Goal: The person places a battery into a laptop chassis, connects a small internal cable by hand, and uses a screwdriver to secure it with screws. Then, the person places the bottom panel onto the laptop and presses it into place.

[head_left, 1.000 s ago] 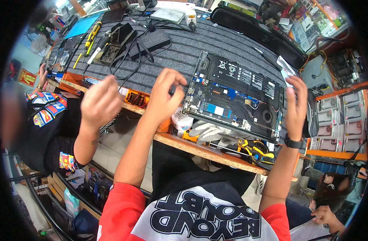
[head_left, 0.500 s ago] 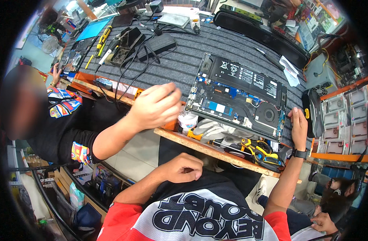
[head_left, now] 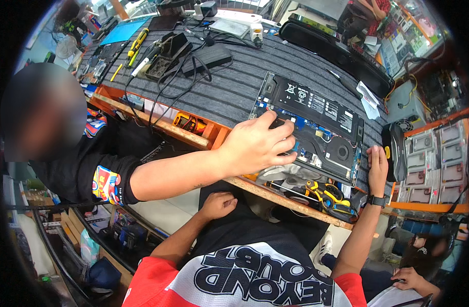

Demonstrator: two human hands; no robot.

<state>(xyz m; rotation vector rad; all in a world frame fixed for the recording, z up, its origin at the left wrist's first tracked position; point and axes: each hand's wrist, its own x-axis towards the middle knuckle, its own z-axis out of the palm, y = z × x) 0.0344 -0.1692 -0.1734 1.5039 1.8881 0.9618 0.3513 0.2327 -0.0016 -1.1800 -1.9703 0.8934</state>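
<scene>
An opened-up laptop lies on the bench with its black battery, blue circuit board and round fan exposed. My right hand rests flat on the bench mat, fingers stretched out, just right of the laptop and holding nothing. Down on my lap, my left hand is loosely closed, with nothing visible in it. A co-worker's hand reaches in from the left over the laptop's near left part, its fingers curled down over the board. Whether those fingers grip anything is hidden.
Below the bench edge, a drawer holds yellow-and-black pliers and pale gloves. A black power adapter with tangled cables, a yellow screwdriver and a soldering-iron stand lie left. A long black bar stands behind the laptop.
The co-worker's hand has moved right, from the air beside the laptop to over its board. My left hand has shifted slightly left in view; my right hand stays beside the laptop.
</scene>
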